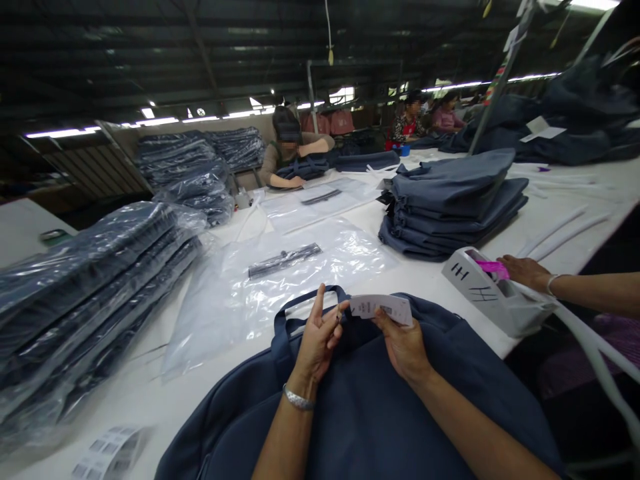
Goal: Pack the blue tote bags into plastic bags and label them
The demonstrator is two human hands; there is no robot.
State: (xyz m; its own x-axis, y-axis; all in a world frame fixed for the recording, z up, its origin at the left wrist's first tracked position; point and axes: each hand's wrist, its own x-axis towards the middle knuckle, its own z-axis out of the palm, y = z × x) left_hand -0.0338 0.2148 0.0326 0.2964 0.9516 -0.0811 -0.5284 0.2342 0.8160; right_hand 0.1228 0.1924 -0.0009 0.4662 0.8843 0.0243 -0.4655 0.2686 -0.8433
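Observation:
A large navy bag [370, 407] lies in front of me, its handle loop [305, 300] at the top edge. Over it, my right hand [403, 343] pinches a white printed tag [367, 307] by its lower edge. My left hand [320, 333], with a metal bracelet at the wrist, is at the tag's left end beside the handle. Its index finger points up while the thumb and other fingers are pressed together; what they hold is too small to make out.
Clear plastic bags [230, 293] lie beyond the bag. Wrapped stacks [100, 287] stand left, folded navy bags [445, 207] right. A co-worker's hand [525, 272] is at a grey box [495, 293] with pink material. Printed labels [110, 453] lie front left. Another person [290, 150] works across.

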